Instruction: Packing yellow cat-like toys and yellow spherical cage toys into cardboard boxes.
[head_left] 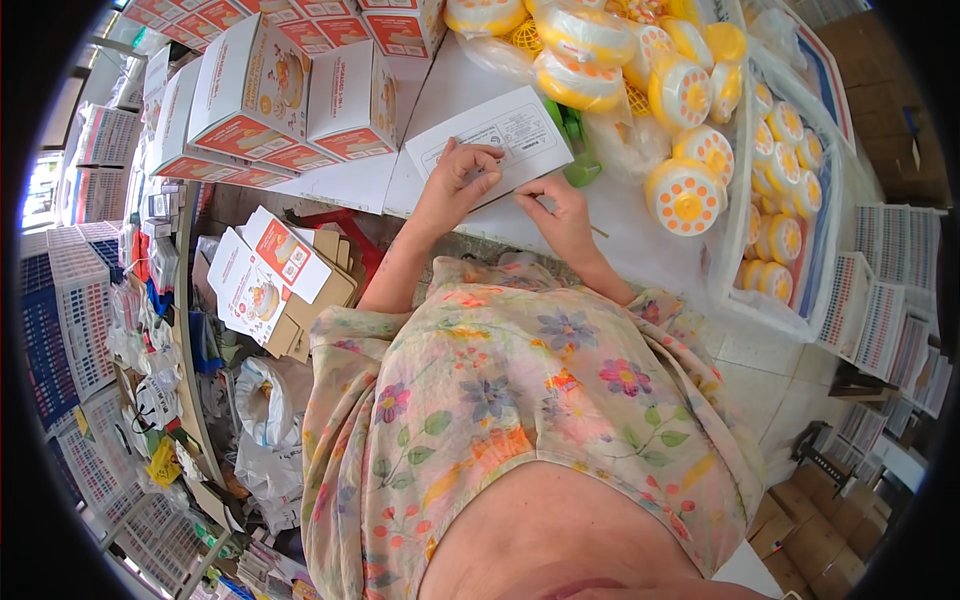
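Observation:
A white cardboard box (535, 125) with small black print lies at an angle near the table's front edge. My left hand (462, 180) is over the box's near left part, its fingers loosely bent and the thumb apart from them. At the box's near edge my right hand (560, 212) has its thumb and index finger pinched together; whatever is between them is too small to make out. A green tape dispenser (580, 150) stands against the box's right end, just beyond my right hand.
Orange-and-white printed boxes (255, 85) stand at the back left. Yellow-and-white round plastic items (685, 195), several in clear wrap, crowd the right, with more in a lined crate (775, 230). Flat printed cartons (270, 275) are stacked left of me, beside a red stool (355, 245).

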